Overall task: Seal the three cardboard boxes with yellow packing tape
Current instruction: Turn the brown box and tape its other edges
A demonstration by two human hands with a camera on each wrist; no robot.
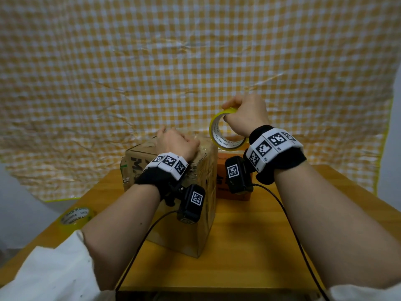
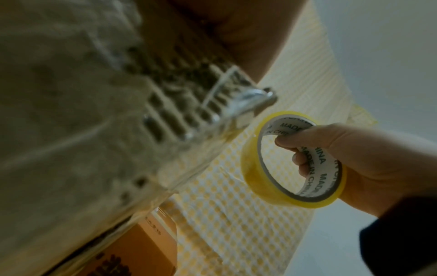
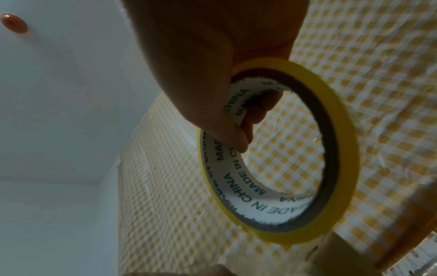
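A brown cardboard box (image 1: 201,205) wrapped in clear film stands in the middle of the wooden table; its side fills the left wrist view (image 2: 82,130). My left hand (image 1: 176,141) rests on the box's top, its fingertips hidden. My right hand (image 1: 238,111) grips a yellow tape roll (image 1: 230,145), thumb inside the core and fingers over the rim, holding it upright in the air just right of the box top. The roll (image 3: 343,168) and gripping fingers (image 3: 238,136) show in the right wrist view, and the roll (image 2: 260,183) in the left one. An orange box (image 1: 234,194) stands behind the right wrist.
A second yellow tape roll (image 1: 74,217) lies flat near the table's left edge. A yellow checked sheet (image 1: 195,61) hangs behind the table (image 1: 249,246). Black cables (image 1: 288,216) run from both wrist cameras toward the front edge.
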